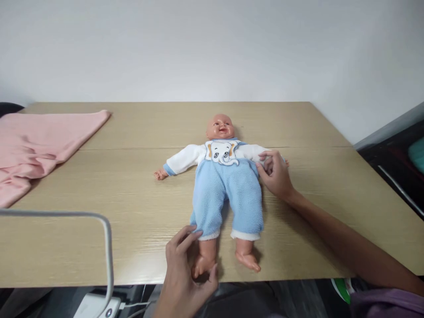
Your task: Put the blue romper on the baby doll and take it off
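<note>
A baby doll (222, 128) lies on its back on the wooden table, head away from me, arms spread. It wears a fuzzy blue and white outfit (210, 192) with an elephant face on the chest. My left hand (185, 269) is around the doll's foot (202, 260) on the left, thumb and fingers wide apart, fingertips at the trouser cuff. At the doll's sleeve on the right is my right hand (276, 174), its fingers bent and the thumb apart from them, touching the outfit's side. That hand partly hides the sleeve's end.
A crumpled pink cloth (49, 137) lies at the table's left. A grey-white cable (107, 247) loops over the near left edge, above a white power bank (96, 305) below the table. A dark object (397, 159) stands beyond the right edge; a white wall is behind.
</note>
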The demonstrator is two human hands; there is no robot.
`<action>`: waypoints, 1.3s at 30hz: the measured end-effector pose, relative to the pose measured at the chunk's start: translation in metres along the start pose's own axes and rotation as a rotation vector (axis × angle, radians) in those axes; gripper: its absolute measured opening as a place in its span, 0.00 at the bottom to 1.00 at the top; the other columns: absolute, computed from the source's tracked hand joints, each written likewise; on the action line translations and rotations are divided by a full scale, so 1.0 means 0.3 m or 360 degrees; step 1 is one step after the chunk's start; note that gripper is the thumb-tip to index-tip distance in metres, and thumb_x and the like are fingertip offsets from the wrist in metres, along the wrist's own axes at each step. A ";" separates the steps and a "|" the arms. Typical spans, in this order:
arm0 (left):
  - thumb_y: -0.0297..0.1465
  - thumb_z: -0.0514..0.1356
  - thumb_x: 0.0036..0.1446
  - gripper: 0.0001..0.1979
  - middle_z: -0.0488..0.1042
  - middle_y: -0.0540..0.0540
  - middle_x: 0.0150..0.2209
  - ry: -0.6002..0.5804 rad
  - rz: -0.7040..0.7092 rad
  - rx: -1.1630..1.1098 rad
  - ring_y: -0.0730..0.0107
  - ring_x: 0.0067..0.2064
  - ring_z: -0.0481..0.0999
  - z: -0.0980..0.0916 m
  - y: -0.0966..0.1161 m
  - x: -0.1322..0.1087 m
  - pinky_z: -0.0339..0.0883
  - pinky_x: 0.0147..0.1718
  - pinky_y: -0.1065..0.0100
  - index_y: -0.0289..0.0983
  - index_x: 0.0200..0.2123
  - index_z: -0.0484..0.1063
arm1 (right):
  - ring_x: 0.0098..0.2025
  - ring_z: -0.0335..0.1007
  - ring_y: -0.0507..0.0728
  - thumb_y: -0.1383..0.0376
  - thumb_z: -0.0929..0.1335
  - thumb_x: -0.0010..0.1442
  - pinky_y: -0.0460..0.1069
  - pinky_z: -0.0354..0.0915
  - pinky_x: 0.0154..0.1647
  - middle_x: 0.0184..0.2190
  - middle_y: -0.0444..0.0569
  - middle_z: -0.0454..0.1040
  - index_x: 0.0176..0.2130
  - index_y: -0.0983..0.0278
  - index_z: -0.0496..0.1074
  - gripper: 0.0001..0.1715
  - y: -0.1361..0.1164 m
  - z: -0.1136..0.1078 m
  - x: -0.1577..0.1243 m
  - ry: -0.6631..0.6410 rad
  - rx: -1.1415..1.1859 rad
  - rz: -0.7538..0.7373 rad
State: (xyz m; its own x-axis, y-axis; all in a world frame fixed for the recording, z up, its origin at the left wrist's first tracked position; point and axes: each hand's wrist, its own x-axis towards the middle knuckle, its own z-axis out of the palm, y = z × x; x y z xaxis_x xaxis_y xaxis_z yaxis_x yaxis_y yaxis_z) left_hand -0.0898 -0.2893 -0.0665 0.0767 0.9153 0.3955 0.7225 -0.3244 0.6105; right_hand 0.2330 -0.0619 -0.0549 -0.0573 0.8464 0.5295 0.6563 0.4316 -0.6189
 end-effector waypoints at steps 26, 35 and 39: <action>0.41 0.68 0.70 0.23 0.73 0.33 0.61 -0.0421 0.0519 0.0229 0.39 0.64 0.68 0.215 0.203 0.773 0.67 0.64 0.40 0.37 0.61 0.69 | 0.50 0.84 0.71 0.45 0.81 0.59 0.65 0.78 0.54 0.49 0.57 0.85 0.53 0.59 0.78 0.31 0.315 -0.240 0.010 -0.0311 0.0076 0.0014; 0.35 0.73 0.60 0.34 0.74 0.36 0.63 -0.0692 0.0840 0.0501 0.43 0.62 0.70 0.343 0.181 0.979 0.69 0.60 0.49 0.35 0.67 0.68 | 0.35 0.75 0.56 0.55 0.85 0.55 0.50 0.77 0.37 0.38 0.45 0.80 0.51 0.54 0.80 0.27 0.086 -0.162 -0.017 -0.0110 0.1047 0.0398; 0.38 0.69 0.65 0.27 0.77 0.37 0.60 -0.0670 0.0912 0.0494 0.45 0.58 0.72 0.352 0.162 1.003 0.71 0.57 0.50 0.36 0.64 0.73 | 0.42 0.78 0.58 0.57 0.86 0.52 0.50 0.80 0.40 0.47 0.47 0.82 0.51 0.53 0.81 0.29 0.076 -0.141 -0.034 -0.0019 0.1251 0.0557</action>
State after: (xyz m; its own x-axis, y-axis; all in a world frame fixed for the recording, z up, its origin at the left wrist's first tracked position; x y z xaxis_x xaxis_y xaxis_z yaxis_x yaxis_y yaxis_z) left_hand 0.0408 -0.0043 0.0097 0.7062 0.6588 0.2591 0.6461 -0.7494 0.1446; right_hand 0.2803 -0.0738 -0.0498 0.0401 0.9725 0.2296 -0.0733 0.2320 -0.9699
